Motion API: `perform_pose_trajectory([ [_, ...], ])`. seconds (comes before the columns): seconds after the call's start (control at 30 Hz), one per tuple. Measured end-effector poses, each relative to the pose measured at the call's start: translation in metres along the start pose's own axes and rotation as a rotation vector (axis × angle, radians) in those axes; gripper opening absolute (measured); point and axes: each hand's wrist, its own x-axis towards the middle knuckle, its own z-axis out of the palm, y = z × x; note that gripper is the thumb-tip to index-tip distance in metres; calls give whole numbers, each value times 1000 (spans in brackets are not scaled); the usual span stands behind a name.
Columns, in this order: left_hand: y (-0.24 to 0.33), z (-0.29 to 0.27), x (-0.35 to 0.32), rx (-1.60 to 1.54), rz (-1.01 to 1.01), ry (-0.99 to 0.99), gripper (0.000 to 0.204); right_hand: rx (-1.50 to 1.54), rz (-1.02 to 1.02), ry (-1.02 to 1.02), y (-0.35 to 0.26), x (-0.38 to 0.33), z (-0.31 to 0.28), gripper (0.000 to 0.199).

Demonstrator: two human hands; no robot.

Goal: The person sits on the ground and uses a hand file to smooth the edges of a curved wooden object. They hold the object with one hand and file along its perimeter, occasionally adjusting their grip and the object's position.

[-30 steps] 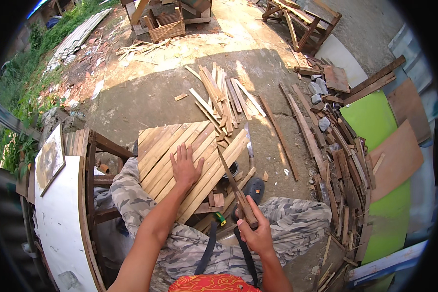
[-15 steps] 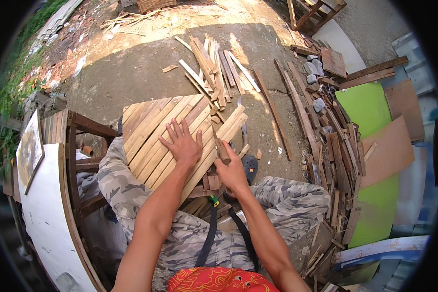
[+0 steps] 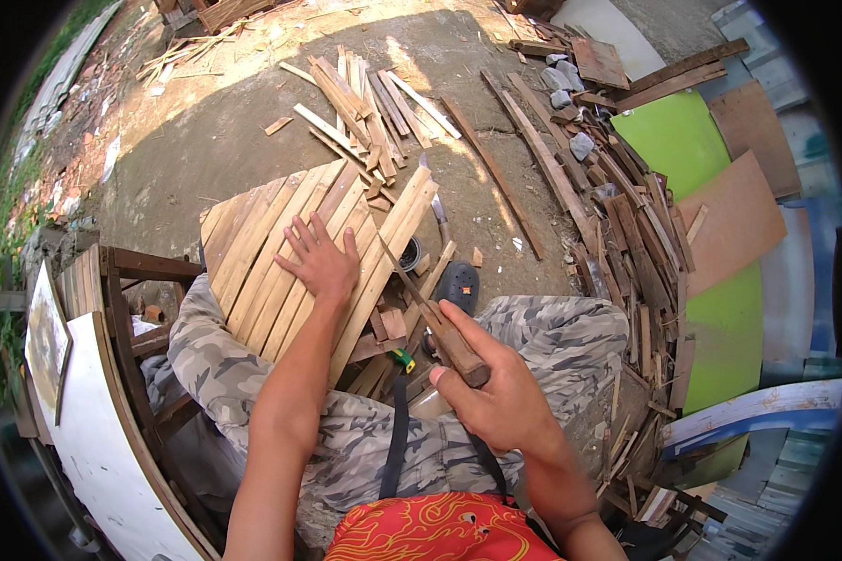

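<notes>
My left hand (image 3: 321,265) lies flat with spread fingers on a panel of pale wooden slats (image 3: 257,229), set side by side across my lap. In my right hand (image 3: 500,397) is the wooden handle of a handsaw (image 3: 457,346), fingers wrapped round it. Its narrow blade runs away from me, with the tip near the panel's right part; the teeth are too small to make out. Slats at the panel's right (image 3: 404,224) stick out beyond the blade. Under the panel are brown wood blocks (image 3: 393,323) and a green-and-yellow thing (image 3: 403,360), partly hidden.
Loose wood strips (image 3: 351,98) lie on the ground ahead. A tool with a curved blade (image 3: 437,201) rests beyond a dark clog (image 3: 458,288). Stacked scrap wood (image 3: 627,229) and green boards (image 3: 678,136) line the right. A white-topped wooden frame (image 3: 103,421) stands left.
My right hand has drawn back toward my body with the handsaw, baring more of its blade. My left hand stays pressed on the panel. The whole view has shifted slightly.
</notes>
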Motion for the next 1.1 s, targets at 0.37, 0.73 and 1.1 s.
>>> perform_pose_trajectory([
  [0.37, -2, 3, 0, -39, 14, 1, 78, -12, 87, 169, 62, -40, 27, 59],
  [0.73, -1, 1, 0, -31, 2, 21, 76, -58, 245, 160, 109, 233, 68, 63],
  [1.1, 0, 6, 0, -3, 9, 23, 76, -35, 4, 167, 86, 25, 30, 64],
])
